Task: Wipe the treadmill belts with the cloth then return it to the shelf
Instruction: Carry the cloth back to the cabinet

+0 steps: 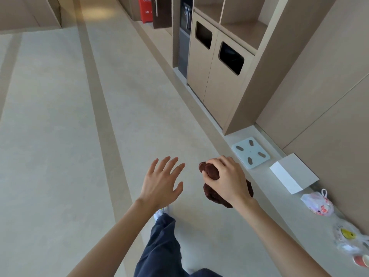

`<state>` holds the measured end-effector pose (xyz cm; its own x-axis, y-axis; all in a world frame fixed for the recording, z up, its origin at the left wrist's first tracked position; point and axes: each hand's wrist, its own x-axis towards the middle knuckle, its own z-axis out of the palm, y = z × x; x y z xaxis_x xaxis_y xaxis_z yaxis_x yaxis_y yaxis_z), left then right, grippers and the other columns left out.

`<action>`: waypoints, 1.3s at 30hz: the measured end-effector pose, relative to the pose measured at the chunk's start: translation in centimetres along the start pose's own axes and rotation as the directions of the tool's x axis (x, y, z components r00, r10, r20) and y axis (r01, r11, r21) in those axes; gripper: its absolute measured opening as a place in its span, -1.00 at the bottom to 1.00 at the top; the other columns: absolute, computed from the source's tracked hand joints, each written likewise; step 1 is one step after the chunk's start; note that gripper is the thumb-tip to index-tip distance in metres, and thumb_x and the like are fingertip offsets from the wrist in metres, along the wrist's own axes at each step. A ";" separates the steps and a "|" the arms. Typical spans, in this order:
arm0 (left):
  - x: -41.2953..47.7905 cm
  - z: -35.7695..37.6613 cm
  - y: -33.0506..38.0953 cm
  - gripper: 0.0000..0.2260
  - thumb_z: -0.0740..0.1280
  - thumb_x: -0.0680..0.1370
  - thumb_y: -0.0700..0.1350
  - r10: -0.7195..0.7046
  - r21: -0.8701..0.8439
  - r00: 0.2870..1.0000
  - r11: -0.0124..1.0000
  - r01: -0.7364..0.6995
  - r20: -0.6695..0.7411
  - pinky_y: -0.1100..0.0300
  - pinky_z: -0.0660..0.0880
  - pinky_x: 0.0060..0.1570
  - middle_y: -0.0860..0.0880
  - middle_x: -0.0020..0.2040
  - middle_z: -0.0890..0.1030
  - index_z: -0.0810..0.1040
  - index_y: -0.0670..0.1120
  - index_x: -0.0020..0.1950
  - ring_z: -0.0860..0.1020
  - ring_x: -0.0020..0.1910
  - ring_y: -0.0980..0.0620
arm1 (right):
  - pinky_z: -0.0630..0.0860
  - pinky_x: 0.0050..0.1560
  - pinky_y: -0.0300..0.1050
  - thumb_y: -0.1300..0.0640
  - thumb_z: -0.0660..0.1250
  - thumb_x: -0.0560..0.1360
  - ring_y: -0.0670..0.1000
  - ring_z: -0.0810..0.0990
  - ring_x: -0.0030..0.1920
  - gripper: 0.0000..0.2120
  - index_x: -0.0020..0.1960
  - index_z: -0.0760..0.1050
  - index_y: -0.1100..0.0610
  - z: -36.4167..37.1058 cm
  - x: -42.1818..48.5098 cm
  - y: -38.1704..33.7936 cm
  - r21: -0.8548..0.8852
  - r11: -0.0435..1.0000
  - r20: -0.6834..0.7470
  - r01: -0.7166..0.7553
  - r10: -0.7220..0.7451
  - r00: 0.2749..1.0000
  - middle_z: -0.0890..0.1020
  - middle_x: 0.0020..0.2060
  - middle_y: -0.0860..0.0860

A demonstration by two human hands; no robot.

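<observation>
A bunched dark brown cloth (210, 170) is gripped in my right hand (227, 177), held out in front of me above the floor; part of it hangs below my palm. To its left, my left hand (161, 180) is held out flat with fingers spread and holds nothing. Open wooden shelf compartments (245, 31) stand at the upper right, above two bin doors. No treadmill is in view.
A cabinet with two bin openings (217, 62) lines the right wall. On the low ledge along it lie a white scale (250, 152), a white box (293, 172) and plastic bags (318, 202). A red fire extinguisher box (145, 9) stands far back. My leg and shoe (161, 213) are below.
</observation>
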<state>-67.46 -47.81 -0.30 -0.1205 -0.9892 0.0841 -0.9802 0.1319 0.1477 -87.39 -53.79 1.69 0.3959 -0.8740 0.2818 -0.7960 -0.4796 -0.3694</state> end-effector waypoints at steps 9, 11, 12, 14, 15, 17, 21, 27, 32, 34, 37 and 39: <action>14.7 -1.7 -10.8 -0.60 0.45 0.39 0.02 0.129 0.031 0.981 0.992 -0.125 -0.146 -0.17 0.42 0.21 -0.11 0.19 0.60 0.60 -0.08 0.18 0.54 0.20 -0.16 | 0.52 -0.19 0.04 0.04 0.45 0.37 0.12 0.55 -0.16 -0.79 -0.06 0.60 0.12 3.4 15.8 -1.1 -0.021 0.996 -0.061 -0.083 0.081 0.995 0.61 -0.19 0.03; 17.7 -2.2 -13.3 -0.61 0.47 0.37 0.02 0.165 0.049 0.971 0.986 -0.159 -0.172 -0.18 0.43 0.20 -0.10 0.17 0.61 0.61 -0.08 0.16 0.56 0.17 -0.16 | 0.53 -0.21 0.03 0.06 0.46 0.36 0.12 0.56 -0.17 -0.81 -0.08 0.60 0.12 4.2 19.4 -1.6 -0.015 0.994 -0.097 -0.106 0.104 0.990 0.61 -0.20 0.02; 19.0 -2.4 -14.5 -0.61 0.47 0.37 0.02 0.183 0.060 0.967 0.983 -0.175 -0.179 -0.18 0.43 0.19 -0.10 0.16 0.62 0.62 -0.08 0.15 0.56 0.17 -0.16 | 0.53 -0.23 0.02 0.06 0.47 0.35 0.12 0.56 -0.18 -0.81 -0.09 0.60 0.12 4.7 20.9 -1.9 -0.014 0.994 -0.112 -0.112 0.110 0.988 0.61 -0.21 0.01; 21.4 -2.7 -16.6 -0.61 0.47 0.36 0.02 0.202 0.065 0.963 0.979 -0.193 -0.180 -0.18 0.44 0.18 -0.10 0.14 0.62 0.62 -0.09 0.14 0.57 0.16 -0.16 | 0.53 -0.24 0.01 0.06 0.47 0.35 0.11 0.56 -0.18 -0.81 -0.09 0.60 0.11 5.5 23.6 -2.3 -0.019 0.993 -0.117 -0.118 0.115 0.986 0.61 -0.21 0.01; 22.4 -2.8 -17.5 -0.61 0.47 0.37 0.03 0.204 0.060 0.963 0.979 -0.196 -0.178 -0.18 0.44 0.18 -0.10 0.14 0.62 0.62 -0.09 0.14 0.57 0.16 -0.16 | 0.53 -0.23 0.02 0.05 0.47 0.35 0.11 0.56 -0.18 -0.81 -0.09 0.59 0.11 5.9 24.7 -2.4 -0.024 0.992 -0.110 -0.122 0.119 0.987 0.61 -0.21 0.00; 24.2 -2.9 -19.1 -0.61 0.47 0.37 0.03 0.208 0.058 0.963 0.978 -0.201 -0.171 -0.18 0.45 0.18 -0.10 0.14 0.62 0.62 -0.08 0.14 0.57 0.16 -0.16 | 0.53 -0.22 0.02 0.04 0.46 0.36 0.10 0.56 -0.18 -0.81 -0.08 0.59 0.11 6.8 26.9 -2.5 -0.036 0.991 -0.096 -0.129 0.125 0.987 0.61 -0.21 0.00; 27.5 -2.1 -21.7 -0.61 0.44 0.40 0.05 0.180 0.037 0.978 0.984 -0.177 -0.110 -0.18 0.41 0.22 -0.10 0.17 0.61 0.60 -0.07 0.18 0.54 0.20 -0.16 | 0.54 -0.20 0.01 0.03 0.45 0.37 0.09 0.56 -0.17 -0.80 -0.07 0.59 0.11 8.4 30.7 -1.8 -0.061 0.990 -0.057 -0.125 0.122 0.991 0.61 -0.19 0.01; 33.6 -0.5 -24.6 -0.62 0.38 0.46 0.06 0.155 0.015 0.986 0.988 -0.154 -0.062 -0.16 0.36 0.28 -0.10 0.22 0.58 0.57 -0.06 0.24 0.50 0.25 -0.15 | 0.54 -0.14 0.02 0.01 0.43 0.39 0.08 0.56 -0.15 -0.79 -0.05 0.58 0.10 10.9 37.1 0.5 -0.067 0.990 -0.020 -0.127 0.126 0.992 0.61 -0.17 0.01; 41.2 -0.4 -27.3 -0.63 0.40 0.45 0.05 0.171 0.023 0.979 0.985 -0.169 -0.109 -0.18 0.39 0.25 -0.09 0.18 0.60 0.59 -0.06 0.20 0.52 0.23 -0.15 | 0.54 -0.15 0.04 0.03 0.43 0.38 0.09 0.56 -0.15 -0.80 -0.07 0.59 0.11 12.5 44.5 3.2 -0.043 0.986 -0.038 -0.160 0.158 0.987 0.61 -0.19 0.01; 45.2 -0.8 -28.5 -0.64 0.42 0.43 0.05 0.187 0.044 0.974 0.982 -0.182 -0.132 -0.18 0.42 0.22 -0.09 0.16 0.62 0.60 -0.06 0.18 0.54 0.21 -0.15 | 0.54 -0.16 0.03 0.05 0.45 0.37 0.11 0.56 -0.16 -0.81 -0.08 0.60 0.12 12.9 48.1 4.3 -0.034 0.986 -0.075 -0.164 0.161 0.984 0.61 -0.20 0.02; 50.8 -1.2 -29.5 -0.63 0.44 0.41 0.03 0.200 0.035 0.969 0.980 -0.197 -0.142 -0.16 0.43 0.21 -0.10 0.15 0.62 0.61 -0.08 0.17 0.54 0.20 -0.15 | 0.53 -0.16 0.05 0.07 0.45 0.37 0.12 0.56 -0.15 -0.82 -0.08 0.60 0.14 13.1 53.3 6.2 -0.019 0.981 -0.112 -0.193 0.190 0.975 0.62 -0.20 0.03; 54.3 -1.2 -29.8 -0.63 0.44 0.41 0.03 0.234 0.043 0.961 0.972 -0.231 -0.147 -0.15 0.43 0.21 -0.09 0.15 0.62 0.60 -0.07 0.18 0.54 0.20 -0.15 | 0.52 -0.16 0.06 0.07 0.45 0.37 0.13 0.56 -0.14 -0.82 -0.09 0.60 0.14 13.1 56.2 7.5 -0.025 0.977 -0.132 -0.210 0.205 0.970 0.62 -0.19 0.03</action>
<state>-44.56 -105.35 1.02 -0.3224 -0.9102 0.2600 -0.9318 0.3535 0.0819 -65.12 -107.57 3.17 0.1599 -0.9357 0.3146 -0.8725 -0.2830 -0.3984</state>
